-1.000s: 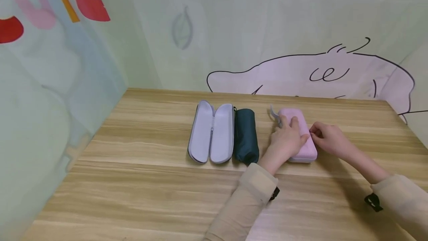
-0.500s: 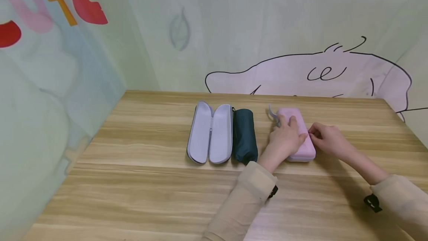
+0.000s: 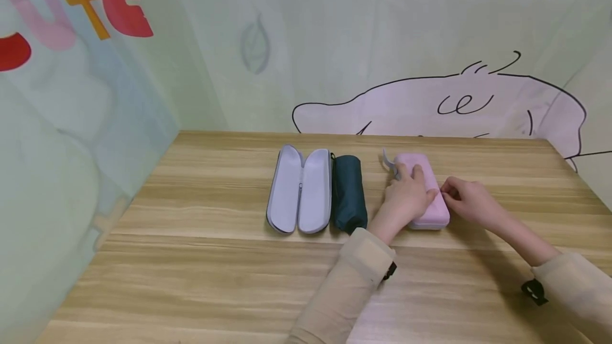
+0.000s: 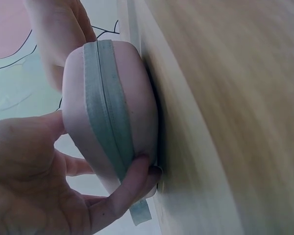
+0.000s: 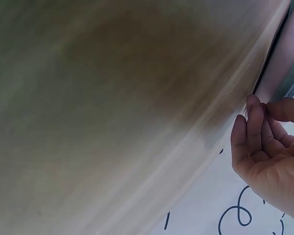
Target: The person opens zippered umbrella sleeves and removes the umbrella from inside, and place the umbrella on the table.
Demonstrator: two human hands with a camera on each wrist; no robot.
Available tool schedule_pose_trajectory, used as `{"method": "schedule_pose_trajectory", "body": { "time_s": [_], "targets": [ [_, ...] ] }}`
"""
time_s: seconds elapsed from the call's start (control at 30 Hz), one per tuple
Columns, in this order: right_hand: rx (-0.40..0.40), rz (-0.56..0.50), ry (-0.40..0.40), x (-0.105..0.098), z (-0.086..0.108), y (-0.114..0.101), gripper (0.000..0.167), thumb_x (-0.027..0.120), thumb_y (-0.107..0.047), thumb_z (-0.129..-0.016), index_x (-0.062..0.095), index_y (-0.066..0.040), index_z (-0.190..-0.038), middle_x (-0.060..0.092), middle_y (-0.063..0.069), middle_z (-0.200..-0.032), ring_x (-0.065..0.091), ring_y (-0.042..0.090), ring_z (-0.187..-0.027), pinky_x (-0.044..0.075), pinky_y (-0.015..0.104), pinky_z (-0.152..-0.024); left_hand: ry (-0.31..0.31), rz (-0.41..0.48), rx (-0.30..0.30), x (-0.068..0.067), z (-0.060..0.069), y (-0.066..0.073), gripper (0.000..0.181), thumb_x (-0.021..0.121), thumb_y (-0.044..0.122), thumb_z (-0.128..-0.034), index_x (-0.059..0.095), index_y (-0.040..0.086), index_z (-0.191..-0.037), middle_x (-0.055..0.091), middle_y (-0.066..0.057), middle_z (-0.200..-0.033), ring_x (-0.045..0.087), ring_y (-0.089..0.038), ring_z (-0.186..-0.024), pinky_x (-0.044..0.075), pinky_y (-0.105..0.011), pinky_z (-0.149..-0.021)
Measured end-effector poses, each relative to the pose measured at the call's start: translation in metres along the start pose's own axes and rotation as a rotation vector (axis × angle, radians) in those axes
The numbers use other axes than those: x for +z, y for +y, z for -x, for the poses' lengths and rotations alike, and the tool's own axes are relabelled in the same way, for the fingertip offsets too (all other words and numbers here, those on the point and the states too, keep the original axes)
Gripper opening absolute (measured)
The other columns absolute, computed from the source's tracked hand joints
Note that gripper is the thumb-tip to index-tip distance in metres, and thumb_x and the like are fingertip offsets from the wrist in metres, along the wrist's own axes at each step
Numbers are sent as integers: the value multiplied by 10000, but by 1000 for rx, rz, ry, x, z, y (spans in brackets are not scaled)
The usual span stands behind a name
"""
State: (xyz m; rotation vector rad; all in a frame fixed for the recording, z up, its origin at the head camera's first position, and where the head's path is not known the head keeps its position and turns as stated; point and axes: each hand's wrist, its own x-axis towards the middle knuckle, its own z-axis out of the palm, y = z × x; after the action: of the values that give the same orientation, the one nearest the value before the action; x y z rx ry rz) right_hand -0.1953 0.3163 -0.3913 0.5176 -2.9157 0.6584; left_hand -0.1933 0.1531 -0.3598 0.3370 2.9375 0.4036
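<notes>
A pink zip case [image 3: 435,208] lies closed on the wooden table, with a grey zip band [image 4: 107,93] round its side. My left hand [image 3: 405,195] holds it, fingers spread over the top and side; in the left wrist view some fingertips curl round the zip band. A loose grey tab [image 3: 388,158] sticks out at the far left corner. At the case's right side, my right hand [image 3: 467,199] pinches thumb and fingertips together at the zip. What they pinch, seemingly the zipper pull, is hidden by the fingers.
Left of the pink case lies a dark teal rolled pouch [image 3: 350,192], like a folded umbrella in its sleeve. Beside it an opened glasses case [image 3: 284,195] shows its pale lining. A printed cloth wall [image 3: 215,57] stands behind the table [image 3: 191,280].
The view shifts slightly. Both hands stay in place on and beside the pink case, with no clear movement.
</notes>
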Motion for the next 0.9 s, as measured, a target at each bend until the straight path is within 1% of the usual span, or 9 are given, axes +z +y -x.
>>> {"method": "schedule_pose_trajectory", "body": {
  "time_s": [0.2, 0.4, 0.73, 0.9],
  "targets": [
    [-36, 16, 17, 1, 1, 0, 32, 607, -21, -869, 631, -4, -857, 656, 16, -688, 492, 34, -599, 404, 221, -542, -2, -10, -10, 0, -1, -1, 671, 433, 567, -956, 244, 261, -1523, 175, -103, -1594, 591, -204, -1127, 516, -292, -827],
    [-37, 14, 8, 1, 2, 0, 38, 608, -24, -874, 634, 3, -865, 656, 12, -691, 487, 28, -599, 401, 220, -542, -7, -6, -13, 0, -1, -2, 675, 429, 568, -957, 237, 261, -1526, 169, -101, -1597, 583, -204, -1153, 512, -300, -858],
    [-22, 12, 9, -1, 5, 0, 43, 608, -31, -887, 629, 0, -865, 656, 25, -707, 498, 43, -619, 408, 220, -551, -7, -2, -2, 0, -1, -1, 673, 425, 568, -958, 238, 257, -1524, 167, -103, -1595, 583, -188, -1134, 503, -300, -874],
    [-42, 11, 12, -1, 7, -1, 44, 612, -23, -878, 625, 12, -854, 646, 22, -696, 492, 38, -618, 409, 222, -553, -2, -5, 3, 1, -1, -1, 672, 427, 567, -958, 242, 252, -1522, 171, -105, -1592, 588, -185, -1120, 505, -299, -869]
  ]
}}
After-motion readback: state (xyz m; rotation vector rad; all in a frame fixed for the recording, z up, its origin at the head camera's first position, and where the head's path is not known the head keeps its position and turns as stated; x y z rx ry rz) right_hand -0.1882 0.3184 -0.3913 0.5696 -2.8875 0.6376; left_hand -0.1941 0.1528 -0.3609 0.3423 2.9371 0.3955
